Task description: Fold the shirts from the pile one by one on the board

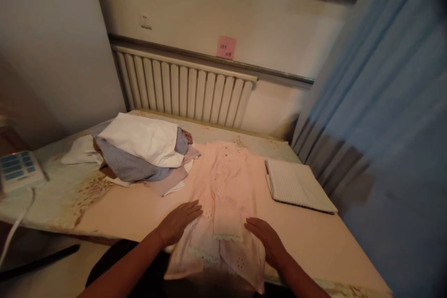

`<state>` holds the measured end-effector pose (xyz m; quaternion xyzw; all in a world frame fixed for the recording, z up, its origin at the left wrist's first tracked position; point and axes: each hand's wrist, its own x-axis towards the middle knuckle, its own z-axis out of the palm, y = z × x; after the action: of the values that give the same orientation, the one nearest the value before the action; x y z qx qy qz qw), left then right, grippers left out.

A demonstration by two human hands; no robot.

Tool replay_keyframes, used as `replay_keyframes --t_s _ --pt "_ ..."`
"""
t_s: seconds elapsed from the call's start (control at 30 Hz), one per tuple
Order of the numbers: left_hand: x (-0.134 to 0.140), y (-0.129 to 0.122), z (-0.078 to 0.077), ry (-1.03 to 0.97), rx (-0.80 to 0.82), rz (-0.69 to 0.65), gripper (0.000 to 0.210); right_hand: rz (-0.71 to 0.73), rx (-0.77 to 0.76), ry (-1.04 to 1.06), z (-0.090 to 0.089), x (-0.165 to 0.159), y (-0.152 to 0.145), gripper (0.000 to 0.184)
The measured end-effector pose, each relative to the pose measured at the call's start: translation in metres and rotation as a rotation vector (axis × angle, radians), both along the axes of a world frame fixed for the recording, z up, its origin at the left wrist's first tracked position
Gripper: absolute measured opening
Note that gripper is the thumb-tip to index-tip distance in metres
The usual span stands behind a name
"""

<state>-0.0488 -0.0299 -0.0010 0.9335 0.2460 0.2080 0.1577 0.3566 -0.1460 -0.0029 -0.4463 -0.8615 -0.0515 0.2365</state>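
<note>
A pale pink blouse (226, 186) with cut-out flower patterns and scalloped trim lies spread on a pink cloth on the table, its lower end hanging over the near edge. My left hand (179, 222) rests flat on the blouse's left side, fingers stretched out. On the opposite side, my right hand (266, 240) touches the blouse's edge with its fingers extended. Neither hand grips the fabric. Part of the blouse is folded inward over its middle, between the hands.
Left of the blouse is a heap of clothes (139, 144), white on top. A folded striped cloth (298, 184) lies to the right. A white device with buttons (21, 172) and a cord sits far left. Behind stands a radiator (185, 86); a blue curtain (380, 139) hangs right.
</note>
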Motion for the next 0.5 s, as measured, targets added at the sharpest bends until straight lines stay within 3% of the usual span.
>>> replay_keyframes --t_s 0.27,0.37,0.5 --pt "-0.013 -0.048 0.005 0.032 -0.064 -0.033 0.055 0.038 -0.165 0.025 0.018 0.009 -0.037 0.046" --pt "-0.012 -0.064 0.008 0.021 -0.066 -0.06 0.057 0.06 -0.168 0.055 0.024 0.01 -0.052 0.051" --pt "-0.006 -0.072 0.017 -0.012 -0.092 -0.052 0.053 0.115 -0.111 0.044 0.033 0.007 -0.055 0.043"
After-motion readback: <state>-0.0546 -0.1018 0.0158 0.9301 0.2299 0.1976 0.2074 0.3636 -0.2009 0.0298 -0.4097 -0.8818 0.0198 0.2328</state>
